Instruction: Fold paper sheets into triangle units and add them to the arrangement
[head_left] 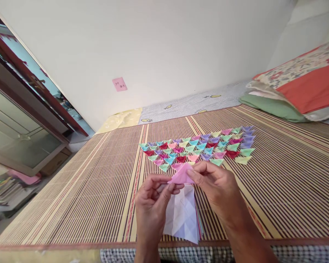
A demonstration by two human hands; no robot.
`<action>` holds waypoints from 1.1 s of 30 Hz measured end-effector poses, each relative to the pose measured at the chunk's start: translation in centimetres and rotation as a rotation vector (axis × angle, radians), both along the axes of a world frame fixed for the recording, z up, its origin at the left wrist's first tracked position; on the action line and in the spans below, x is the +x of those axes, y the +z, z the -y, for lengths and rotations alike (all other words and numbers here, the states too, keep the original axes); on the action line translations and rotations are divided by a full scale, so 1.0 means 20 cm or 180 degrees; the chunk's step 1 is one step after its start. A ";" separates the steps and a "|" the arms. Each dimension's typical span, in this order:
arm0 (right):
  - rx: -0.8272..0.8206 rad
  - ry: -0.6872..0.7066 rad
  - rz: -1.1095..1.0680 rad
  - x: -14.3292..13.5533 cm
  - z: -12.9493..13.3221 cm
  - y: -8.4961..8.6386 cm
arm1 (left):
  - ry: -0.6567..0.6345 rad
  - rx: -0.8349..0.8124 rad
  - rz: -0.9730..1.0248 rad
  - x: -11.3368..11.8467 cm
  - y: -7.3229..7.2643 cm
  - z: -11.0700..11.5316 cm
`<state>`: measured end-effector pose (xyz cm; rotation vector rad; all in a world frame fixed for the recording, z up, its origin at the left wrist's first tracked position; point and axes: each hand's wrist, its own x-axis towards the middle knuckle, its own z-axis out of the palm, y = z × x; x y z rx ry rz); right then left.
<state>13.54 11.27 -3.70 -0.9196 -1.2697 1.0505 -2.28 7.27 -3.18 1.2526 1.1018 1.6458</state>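
I see the left hand (155, 197) and right hand (219, 182) closed in pinches on folded pink paper (183, 175), near the sheets (181, 213). I judge a crease is being pressed; next calls for aligned edges. The far pink note (120, 84) bears handwriting, too small to read reliably.

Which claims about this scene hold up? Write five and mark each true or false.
1. The left hand and right hand both hold the pink paper. True.
2. The folded pieces lie in rows on the striped mat. True.
3. The folded pieces are all red. False: several colours show.
4. Only bare mat shows nearer than the folded pieces. False: a paper stack, white on top, lies there.
5. The wall is bare. False: a pink note is on it.
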 end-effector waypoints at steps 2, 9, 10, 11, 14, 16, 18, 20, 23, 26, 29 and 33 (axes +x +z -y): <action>0.0016 -0.0022 -0.0006 0.00 0.00 0.00 | 0.0078 0.0058 -0.0076 0.00 0.00 0.00; -0.0007 0.0011 -0.0031 0.00 0.00 0.00 | 0.0321 0.0230 -0.0365 -0.01 -0.02 0.02; -0.0027 0.0034 -0.0042 0.00 0.00 0.00 | 0.0348 0.0222 -0.0409 -0.02 -0.03 0.02; -0.0041 0.0051 -0.0051 0.00 0.01 0.00 | 0.0359 0.0195 -0.0433 -0.02 -0.03 0.02; -0.0064 0.0046 -0.0054 0.00 0.01 0.01 | 0.0330 0.0033 -0.0304 -0.03 -0.02 0.02; -0.0031 -0.0013 -0.0006 0.00 0.01 0.01 | 0.0204 -0.0076 -0.0059 -0.02 -0.01 0.01; 0.0053 -0.0070 0.0083 0.00 0.02 0.02 | -0.0047 -0.0202 0.0151 0.00 0.00 0.00; 0.0163 -0.0067 0.0181 -0.01 0.03 0.04 | -0.0173 -0.0354 0.0265 0.02 0.00 -0.01; 0.0273 0.0040 0.0290 -0.02 0.04 0.06 | -0.0150 -0.0462 0.0343 0.04 -0.01 -0.02; 0.0330 0.0149 0.0336 -0.03 0.05 0.07 | -0.0148 -0.0467 0.0445 0.05 -0.03 -0.03; 0.0383 0.0169 0.0403 -0.04 0.05 0.07 | -0.0079 -0.0498 0.0533 0.06 -0.04 -0.03; 0.0431 0.0075 0.0467 -0.05 0.05 0.06 | 0.0017 -0.0562 0.0584 0.07 -0.03 -0.03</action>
